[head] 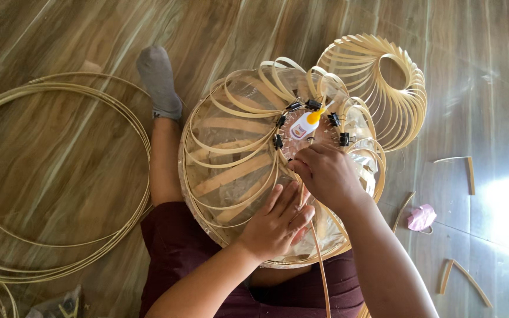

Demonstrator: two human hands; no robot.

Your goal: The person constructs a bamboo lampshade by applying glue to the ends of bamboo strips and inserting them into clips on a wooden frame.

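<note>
A round frame of bent bamboo strips (231,147) rests on my lap over a clear plastic-wrapped form. Its small top ring (310,126) carries several black binder clips and a white glue bottle with an orange cap (306,123). My right hand (325,174) pinches a thin bamboo strip (320,259) at the ring's near edge. My left hand (275,221) lies flat on the frame just below, fingers spread against the same strip.
A finished bamboo-strip shade (384,88) lies behind the frame. Large coiled bamboo hoops (60,176) lie on the wooden floor at left. Loose strip offcuts (469,174) and a pink object (422,218) lie at right. My socked foot (159,82) stretches forward.
</note>
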